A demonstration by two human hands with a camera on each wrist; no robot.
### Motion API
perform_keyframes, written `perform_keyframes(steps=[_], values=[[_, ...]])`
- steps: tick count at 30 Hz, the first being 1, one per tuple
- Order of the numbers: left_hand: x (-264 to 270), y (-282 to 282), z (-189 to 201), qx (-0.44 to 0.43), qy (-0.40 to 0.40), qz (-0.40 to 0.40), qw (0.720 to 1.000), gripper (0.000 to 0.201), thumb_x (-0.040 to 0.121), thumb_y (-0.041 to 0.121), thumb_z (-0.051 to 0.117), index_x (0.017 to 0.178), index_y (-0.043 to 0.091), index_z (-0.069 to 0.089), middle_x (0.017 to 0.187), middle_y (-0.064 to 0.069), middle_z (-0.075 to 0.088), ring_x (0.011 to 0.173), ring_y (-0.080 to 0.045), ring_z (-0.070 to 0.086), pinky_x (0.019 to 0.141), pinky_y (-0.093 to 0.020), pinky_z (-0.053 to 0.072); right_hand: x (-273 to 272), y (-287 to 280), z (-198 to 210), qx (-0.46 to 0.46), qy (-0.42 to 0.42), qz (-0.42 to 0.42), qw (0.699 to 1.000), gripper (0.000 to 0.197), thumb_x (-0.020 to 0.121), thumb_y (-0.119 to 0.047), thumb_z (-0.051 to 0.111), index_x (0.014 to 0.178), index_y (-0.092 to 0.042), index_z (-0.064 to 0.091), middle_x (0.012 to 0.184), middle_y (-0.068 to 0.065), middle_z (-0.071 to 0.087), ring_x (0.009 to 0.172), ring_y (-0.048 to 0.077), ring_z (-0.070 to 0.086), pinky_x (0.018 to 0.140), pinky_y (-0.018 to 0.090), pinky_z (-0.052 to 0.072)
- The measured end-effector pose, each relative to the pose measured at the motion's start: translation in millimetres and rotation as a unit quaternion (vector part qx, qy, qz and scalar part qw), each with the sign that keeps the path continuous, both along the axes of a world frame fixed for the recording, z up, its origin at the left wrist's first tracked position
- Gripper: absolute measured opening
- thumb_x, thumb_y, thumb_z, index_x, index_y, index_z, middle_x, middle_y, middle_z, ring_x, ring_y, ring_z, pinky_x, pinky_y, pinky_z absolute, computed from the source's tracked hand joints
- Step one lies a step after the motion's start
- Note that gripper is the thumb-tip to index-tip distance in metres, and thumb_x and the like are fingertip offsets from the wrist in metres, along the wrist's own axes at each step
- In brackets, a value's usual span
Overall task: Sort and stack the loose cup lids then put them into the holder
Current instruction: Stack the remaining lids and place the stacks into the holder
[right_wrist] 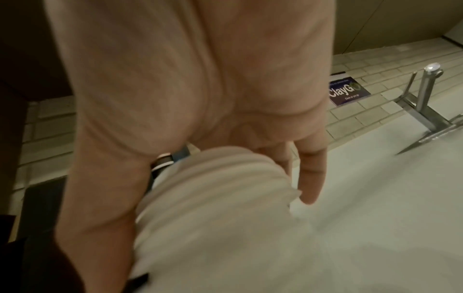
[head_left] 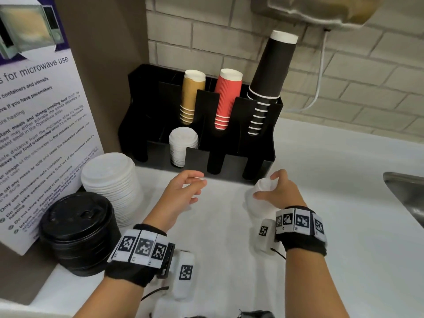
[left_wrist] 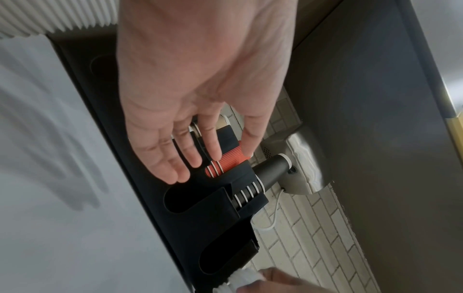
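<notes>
My right hand [head_left: 273, 191] grips a stack of small white lids [head_left: 257, 198] from above, on the white counter just in front of the black holder [head_left: 257, 166]. In the right wrist view the thumb and fingers [right_wrist: 312, 178] wrap round that white lid stack [right_wrist: 213, 198]. My left hand [head_left: 190, 187] hovers empty beside it, fingers relaxed and spread, as the left wrist view shows [left_wrist: 190, 154]. One front slot of the holder [left_wrist: 213, 228] holds small white lids [head_left: 182, 145]. A large white lid stack [head_left: 112, 187] and a black lid stack [head_left: 78, 232] stand at left.
The holder's back slots carry tan cups [head_left: 192, 97], red cups [head_left: 227, 102] and black cups [head_left: 268, 83]. A microwave notice board [head_left: 39, 125] stands at left. A steel sink [head_left: 406, 193] lies at right, a tap [right_wrist: 426, 95] beyond it. A brick wall with a white cable [head_left: 321, 72] is behind.
</notes>
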State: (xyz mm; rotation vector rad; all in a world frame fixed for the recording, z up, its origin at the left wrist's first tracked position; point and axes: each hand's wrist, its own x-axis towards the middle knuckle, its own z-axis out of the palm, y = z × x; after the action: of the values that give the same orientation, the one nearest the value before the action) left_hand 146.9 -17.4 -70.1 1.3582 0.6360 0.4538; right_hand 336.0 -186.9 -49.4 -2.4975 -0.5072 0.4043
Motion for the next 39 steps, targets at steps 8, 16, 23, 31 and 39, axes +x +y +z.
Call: perform_keyframes(steps=[8,16,23,31,39], values=[[3,-18,14,0.085,-0.046,-0.104,0.99,0.082,0.064,0.045,0.086,0.134,0.051,0.044,0.131,0.02,0.052,0.113,0.0,0.059,0.085,-0.022,0.051,-41,25,46,0.236,0.067,0.137,0.96,0.064,0.063,-0.04,0.086,0.112,-0.034,0.045,0.104,-0.002,0.06,0.097,0.014,0.059,0.074,0.022,0.045],[-1,-16,21,0.091,-0.157,-0.061,0.981,0.083,0.062,0.024,0.085,0.135,0.033,0.047,0.129,0.008,0.059,0.114,-0.005,0.061,0.079,-0.021,0.055,-68,44,52,0.28,0.171,0.271,0.905,0.052,0.073,-0.036,0.078,0.119,-0.041,0.057,0.111,0.001,0.067,0.104,0.017,0.065,0.091,0.038,0.054],[-7,-12,25,0.098,-0.17,-0.058,0.979,0.079,0.06,0.02,0.085,0.131,0.027,0.051,0.125,0.008,0.059,0.111,-0.006,0.062,0.076,-0.02,0.055,-64,45,57,0.293,0.194,0.296,0.888,0.062,0.068,-0.032,0.082,0.125,-0.032,0.057,0.112,0.005,0.068,0.102,0.018,0.067,0.084,0.03,0.054],[-9,-12,27,0.107,-0.164,-0.06,0.979,0.086,0.059,0.024,0.085,0.135,0.033,0.047,0.132,0.006,0.056,0.116,-0.006,0.059,0.079,-0.022,0.055,-64,48,55,0.292,0.166,0.298,0.894,0.056,0.069,-0.025,0.084,0.119,-0.035,0.06,0.11,0.002,0.068,0.101,0.019,0.067,0.085,0.038,0.057],[-8,-6,25,0.088,-0.146,-0.055,0.984,0.099,0.057,0.025,0.086,0.144,0.035,0.038,0.135,0.012,0.051,0.119,-0.006,0.058,0.088,-0.024,0.055,-61,57,61,0.291,0.132,0.298,0.9,0.052,0.073,-0.018,0.082,0.118,-0.032,0.059,0.106,-0.003,0.068,0.096,0.012,0.068,0.076,0.026,0.056]])
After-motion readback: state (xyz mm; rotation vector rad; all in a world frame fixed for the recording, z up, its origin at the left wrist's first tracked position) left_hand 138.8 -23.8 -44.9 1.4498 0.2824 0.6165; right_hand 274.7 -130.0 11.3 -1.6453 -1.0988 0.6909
